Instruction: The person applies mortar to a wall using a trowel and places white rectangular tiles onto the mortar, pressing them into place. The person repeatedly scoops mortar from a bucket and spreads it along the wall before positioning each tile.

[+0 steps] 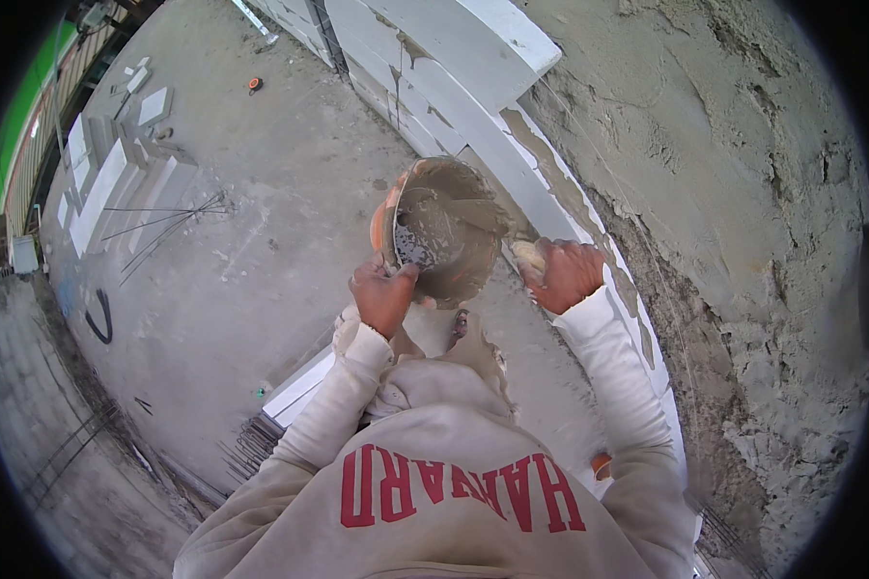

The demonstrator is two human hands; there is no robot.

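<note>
My left hand [384,291] is closed on the near-left rim of an orange bucket [378,230]. The bucket is tilted, and wet grey mortar [430,227] coats its inside and lies in it. To the right, my right hand [568,274] is wrapped round the pale handle of a trowel [528,253]. Its mortar-covered blade reaches toward the bucket's right side and blends with the mortar there, so its outline is hard to make out. Just beyond the right hand runs a low wall of white blocks [492,72], with mortar [550,169] spread along its top.
A rough plastered wall [705,145] rises on the right behind the blocks. At left, white blocks [111,193] are stacked near thin rods [169,217]. An orange tape measure [255,85] lies on the concrete floor [251,280]. Close to my left forearm is a white block [299,386].
</note>
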